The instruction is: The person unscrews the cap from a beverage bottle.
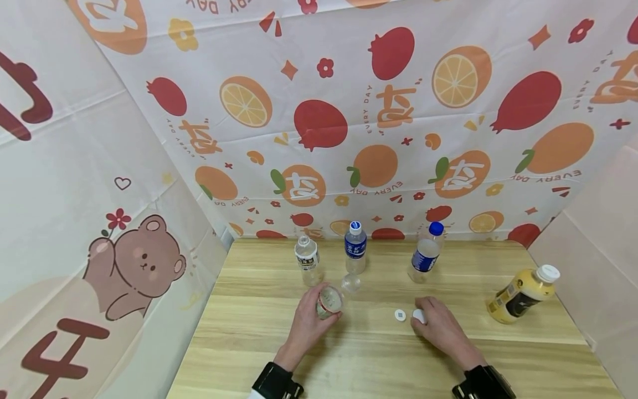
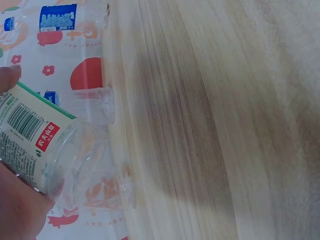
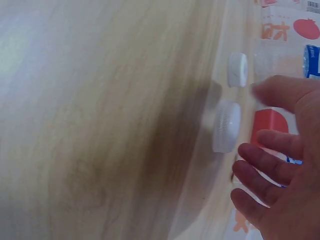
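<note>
The left hand (image 1: 306,321) grips a clear plastic bottle with a green-edged label (image 2: 45,142), its fingers and thumb clamped round the sides. It holds the bottle aslant over the left half of the bench (image 1: 369,360); whether the lower end touches the wood cannot be told. A grip around the body probably keeps such a smooth wall from slipping.

The right hand (image 1: 437,327) is low over the bench, right of its middle. In the right wrist view its thumb and fingers are apart, near a wide white cap (image 3: 227,127) and seemingly not holding it; the spread suits the cap's width. A smaller white cap (image 1: 400,315) lies just beside it, toward the left edge. Resting flat, both caps are unlikely to roll.

Toward the back edge stand a clear bottle with a white label (image 1: 307,260), a blue-labelled bottle (image 1: 355,249) and a blue-capped bottle (image 1: 426,255), upright on their bases and spaced apart, which likely spares them knocks. A yellow bottle with a white cap (image 1: 518,297) stands near the right edge, well apart from both hands.
</note>
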Demonstrator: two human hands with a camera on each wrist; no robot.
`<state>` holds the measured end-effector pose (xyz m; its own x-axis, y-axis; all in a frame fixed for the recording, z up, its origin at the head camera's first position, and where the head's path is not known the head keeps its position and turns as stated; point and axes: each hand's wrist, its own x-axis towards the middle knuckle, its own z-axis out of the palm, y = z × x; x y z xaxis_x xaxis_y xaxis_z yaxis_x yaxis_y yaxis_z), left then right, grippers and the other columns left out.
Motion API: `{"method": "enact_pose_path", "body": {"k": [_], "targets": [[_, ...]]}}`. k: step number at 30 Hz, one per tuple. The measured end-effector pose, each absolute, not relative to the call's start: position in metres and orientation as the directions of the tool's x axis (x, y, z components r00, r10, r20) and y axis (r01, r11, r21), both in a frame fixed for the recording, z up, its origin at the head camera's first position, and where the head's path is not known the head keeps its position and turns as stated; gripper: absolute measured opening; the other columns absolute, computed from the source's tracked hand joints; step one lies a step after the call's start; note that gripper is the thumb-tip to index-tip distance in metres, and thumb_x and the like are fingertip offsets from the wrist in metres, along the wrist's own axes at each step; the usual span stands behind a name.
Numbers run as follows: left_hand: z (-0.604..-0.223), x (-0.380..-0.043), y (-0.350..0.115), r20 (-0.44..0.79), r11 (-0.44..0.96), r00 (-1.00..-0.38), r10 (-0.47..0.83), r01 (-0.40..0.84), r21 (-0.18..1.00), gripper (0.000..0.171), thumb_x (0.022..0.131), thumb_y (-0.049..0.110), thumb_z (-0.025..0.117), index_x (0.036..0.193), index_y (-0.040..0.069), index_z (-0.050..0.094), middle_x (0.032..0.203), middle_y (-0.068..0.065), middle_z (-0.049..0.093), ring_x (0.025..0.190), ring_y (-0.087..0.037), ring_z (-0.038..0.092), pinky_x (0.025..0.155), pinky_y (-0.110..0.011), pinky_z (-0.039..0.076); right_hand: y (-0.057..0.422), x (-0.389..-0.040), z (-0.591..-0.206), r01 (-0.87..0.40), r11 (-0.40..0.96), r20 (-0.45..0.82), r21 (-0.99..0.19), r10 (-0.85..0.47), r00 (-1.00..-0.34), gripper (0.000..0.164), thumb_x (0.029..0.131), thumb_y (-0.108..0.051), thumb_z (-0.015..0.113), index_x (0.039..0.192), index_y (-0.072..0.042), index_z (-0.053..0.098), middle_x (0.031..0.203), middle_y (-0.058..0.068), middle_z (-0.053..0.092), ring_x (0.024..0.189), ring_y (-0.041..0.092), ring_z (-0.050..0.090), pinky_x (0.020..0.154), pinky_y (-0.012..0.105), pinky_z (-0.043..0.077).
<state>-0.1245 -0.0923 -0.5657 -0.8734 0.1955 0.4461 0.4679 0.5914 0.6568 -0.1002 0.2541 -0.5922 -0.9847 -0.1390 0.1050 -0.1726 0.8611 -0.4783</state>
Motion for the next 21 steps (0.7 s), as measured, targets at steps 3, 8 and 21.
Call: {"method": "enact_pose_path", "body": {"k": [3, 8, 21], "targets": [[-0.566, -0.125, -0.095, 0.458, 0.593, -0.869, 0.186, 0.471, 0.653, 0.077, 0.069, 0.016, 0.095, 0.135, 0.002, 0.059, 0.126, -0.011, 0.066, 0.115, -0.03, 0.063, 0.095, -0.053, 0.055, 0.254, -0.102, -0.588, -0.192, 0.854, 0.15, -0.484, -0.135, -0.979, 0.047, 0.093, -0.023, 0.077, 0.128, 0.006, 0.064, 0.122, 0.023, 0.065, 0.112, 0.043, 0.062, 0.095, 0.061, 0.051], [-0.565, -0.127, -0.101, 0.451, 0.567, -0.874, 0.179, 0.466, 0.679, 0.077, 0.07, 0.015, 0.095, 0.136, 0.004, 0.057, 0.127, -0.011, 0.066, 0.116, -0.03, 0.064, 0.096, -0.052, 0.055, 0.252, -0.102, -0.578, -0.206, 0.843, 0.193, -0.497, -0.124, -0.973, 0.05, 0.096, -0.027, 0.075, 0.13, 0.007, 0.062, 0.129, 0.027, 0.062, 0.119, 0.046, 0.059, 0.1, 0.064, 0.047], [-0.561, -0.126, -0.117, 0.474, 0.507, -0.879, 0.047, 0.43, 0.747, 0.077, 0.072, 0.012, 0.095, 0.136, 0.005, 0.053, 0.127, -0.015, 0.067, 0.111, -0.035, 0.067, 0.09, -0.057, 0.057, 0.242, -0.099, -0.561, -0.237, 0.814, 0.239, -0.531, -0.125, -0.963, 0.053, 0.1, -0.035, 0.069, 0.132, 0.007, 0.062, 0.136, 0.028, 0.058, 0.126, 0.048, 0.053, 0.104, 0.065, 0.043]]}}
